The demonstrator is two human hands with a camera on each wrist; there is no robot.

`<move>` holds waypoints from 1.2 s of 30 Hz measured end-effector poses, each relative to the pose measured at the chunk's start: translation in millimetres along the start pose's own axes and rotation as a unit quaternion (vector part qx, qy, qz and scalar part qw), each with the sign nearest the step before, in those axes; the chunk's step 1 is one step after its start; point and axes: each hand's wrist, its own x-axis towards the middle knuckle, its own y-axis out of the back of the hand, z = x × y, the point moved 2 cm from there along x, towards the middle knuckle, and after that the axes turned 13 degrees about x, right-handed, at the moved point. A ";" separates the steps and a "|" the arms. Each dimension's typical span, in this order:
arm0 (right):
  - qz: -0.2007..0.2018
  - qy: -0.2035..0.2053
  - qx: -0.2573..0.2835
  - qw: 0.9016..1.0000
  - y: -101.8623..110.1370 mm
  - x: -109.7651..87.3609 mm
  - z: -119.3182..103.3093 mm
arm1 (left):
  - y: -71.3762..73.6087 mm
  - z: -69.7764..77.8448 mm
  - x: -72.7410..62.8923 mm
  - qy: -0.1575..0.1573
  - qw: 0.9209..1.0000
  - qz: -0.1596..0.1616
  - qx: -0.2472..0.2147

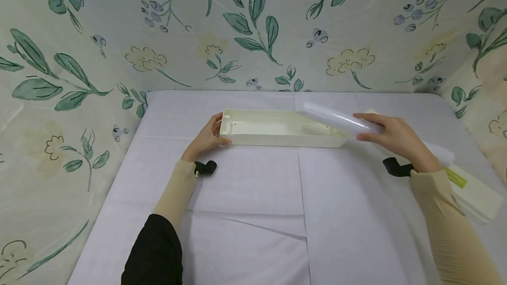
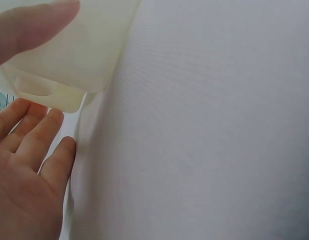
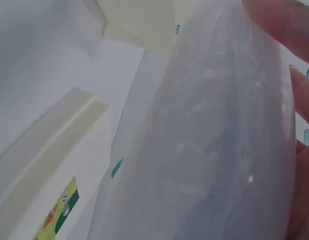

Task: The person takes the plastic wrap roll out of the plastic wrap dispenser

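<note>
A long cream plastic box (image 1: 285,140) with an open top lies across the table toward the back. My left hand (image 1: 207,137) holds its left end, thumb on the front wall and fingers around the end. In the left wrist view the thumb lies over the box wall (image 2: 79,65) and the fingertips (image 2: 54,116) meet its end edge. My right hand (image 1: 390,135) grips a shiny translucent roll of plastic wrap (image 1: 332,118), tilted, its left end over the box's right part. The roll (image 3: 209,140) fills much of the right wrist view, fingers along its side.
A long cream lid (image 1: 477,192) with a yellow-green label (image 1: 455,177) lies at the right, partly hidden beneath my right arm. White cloth (image 1: 245,250) with creases covers the table. A leaf-patterned curtain (image 1: 269,69) stands behind the back edge and along both sides.
</note>
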 end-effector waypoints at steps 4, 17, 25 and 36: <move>0.007 -0.013 0.004 1.000 2.7 -5.1 2.8 | 0.2 -3.2 1.9 0.002 1.000 0.000 0.001; 0.029 -0.028 0.004 0.999 11.9 -22.0 13.4 | -3.1 -28.8 14.1 -0.018 1.000 0.017 0.012; 0.039 -0.038 -0.005 0.999 18.2 -32.2 19.8 | -2.9 -28.1 12.9 -0.016 1.000 0.017 0.013; 0.049 -0.045 -0.010 0.998 24.7 -44.2 25.5 | -2.8 -29.0 14.8 -0.009 1.000 0.020 0.017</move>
